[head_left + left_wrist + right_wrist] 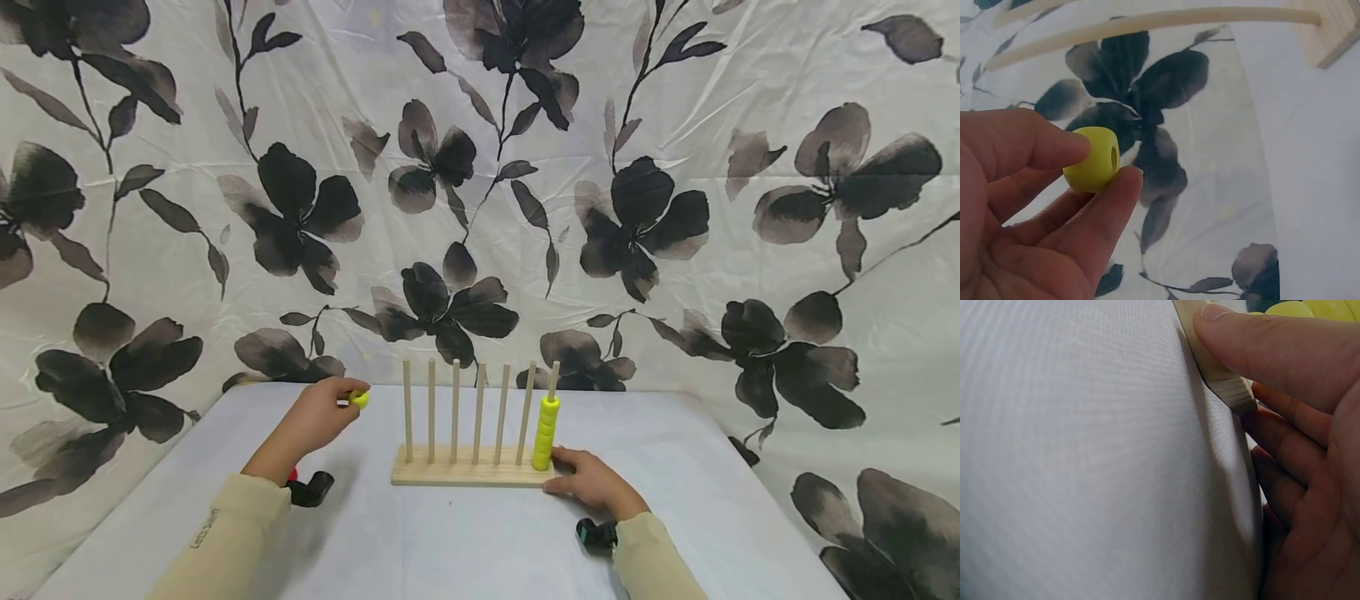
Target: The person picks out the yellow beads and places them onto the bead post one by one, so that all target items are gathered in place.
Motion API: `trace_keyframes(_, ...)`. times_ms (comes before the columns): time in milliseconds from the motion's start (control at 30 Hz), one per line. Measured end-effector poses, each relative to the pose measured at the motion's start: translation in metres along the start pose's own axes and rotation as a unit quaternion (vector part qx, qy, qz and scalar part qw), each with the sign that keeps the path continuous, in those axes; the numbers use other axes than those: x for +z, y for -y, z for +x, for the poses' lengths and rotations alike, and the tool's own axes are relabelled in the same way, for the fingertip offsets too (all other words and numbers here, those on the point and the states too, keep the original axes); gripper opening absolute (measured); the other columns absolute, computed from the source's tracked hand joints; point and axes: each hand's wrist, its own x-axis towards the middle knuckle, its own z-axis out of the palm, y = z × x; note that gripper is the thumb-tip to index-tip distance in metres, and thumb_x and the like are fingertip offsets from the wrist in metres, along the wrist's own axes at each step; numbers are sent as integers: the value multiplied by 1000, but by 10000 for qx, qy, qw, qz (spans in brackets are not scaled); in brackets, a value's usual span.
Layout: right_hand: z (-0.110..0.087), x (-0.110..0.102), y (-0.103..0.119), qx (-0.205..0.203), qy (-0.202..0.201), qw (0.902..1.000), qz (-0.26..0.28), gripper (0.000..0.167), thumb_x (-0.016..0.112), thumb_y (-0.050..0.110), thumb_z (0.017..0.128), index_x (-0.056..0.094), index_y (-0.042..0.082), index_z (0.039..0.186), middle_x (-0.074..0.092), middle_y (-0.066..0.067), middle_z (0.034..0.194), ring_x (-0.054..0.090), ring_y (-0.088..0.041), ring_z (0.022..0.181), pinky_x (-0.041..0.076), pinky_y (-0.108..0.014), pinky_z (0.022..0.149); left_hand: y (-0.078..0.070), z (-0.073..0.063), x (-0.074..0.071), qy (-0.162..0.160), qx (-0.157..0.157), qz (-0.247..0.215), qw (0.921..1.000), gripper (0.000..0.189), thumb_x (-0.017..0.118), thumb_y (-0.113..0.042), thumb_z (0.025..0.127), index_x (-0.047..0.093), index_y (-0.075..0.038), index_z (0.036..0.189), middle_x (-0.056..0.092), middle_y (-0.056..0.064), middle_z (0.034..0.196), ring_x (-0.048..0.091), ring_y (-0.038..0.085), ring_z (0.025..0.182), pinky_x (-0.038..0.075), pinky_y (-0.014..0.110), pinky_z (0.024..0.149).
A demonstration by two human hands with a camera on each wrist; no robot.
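Note:
A yellow bead (359, 400) is pinched between thumb and fingertips of my left hand (322, 414), raised to the left of a wooden peg stand (472, 477). In the left wrist view the bead (1088, 165) shows its hole facing right, away from the palm. The stand has a row of upright pegs; its rightmost one carries a stack of yellow beads (546, 433), with the bare peg tip above. My right hand (588, 481) grips the right end of the base, thumb (1260, 340) along the front and the other fingers around the end.
A white cloth covers the table (480, 542), and a floral curtain (525, 233) hangs behind it. Something red (292, 474) peeks out beside the left wrist, mostly hidden. Black wrist cameras sit under the left (311, 489) and right wrist (596, 534).

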Motion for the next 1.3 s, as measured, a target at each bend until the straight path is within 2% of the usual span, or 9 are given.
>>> trace_keyframes(300,-1,1,1,-25,-34,10000,-68,74,77,39,79,50,13,142,44,-14,150,35,-40,141,27,-62,112,-16,-3,-2,-127,50,-300,9995,39,54,-8,93,59,-5,131,59,19,130,62,39,112,57,45,85)
trace_keyframes(533,0,3,-1,-8,41,9999,-136,74,76,40,80,49,13,143,43,-13,150,34,-40,141,27,-61,113,-27,-7,1,-65,-19,-581,9983,38,57,-9,91,61,-6,129,60,16,129,62,36,112,57,43,86)
trace_keyframes(700,1,1,-1,-76,20,9997,-229,74,75,43,80,49,14,143,44,-13,150,35,-40,141,28,-61,112,-37,-5,2,24,62,-812,9967,37,59,-12,92,62,-8,129,61,13,130,63,33,114,57,41,88)
trace_keyframes(1033,3,0,-1,-57,-55,9998,-183,73,77,41,79,51,15,142,45,-12,149,36,-39,141,29,-61,112,-76,7,7,189,408,-1218,9915,37,61,-10,92,62,-7,128,59,13,134,64,31,114,56,40,91)
trace_keyframes(1300,3,-2,1,2,-8,10000,-85,74,77,40,79,50,13,142,44,-13,150,34,-40,141,27,-62,112,-103,17,10,201,978,-1256,9870,36,59,-9,92,62,-5,127,59,12,130,64,31,115,57,37,91)
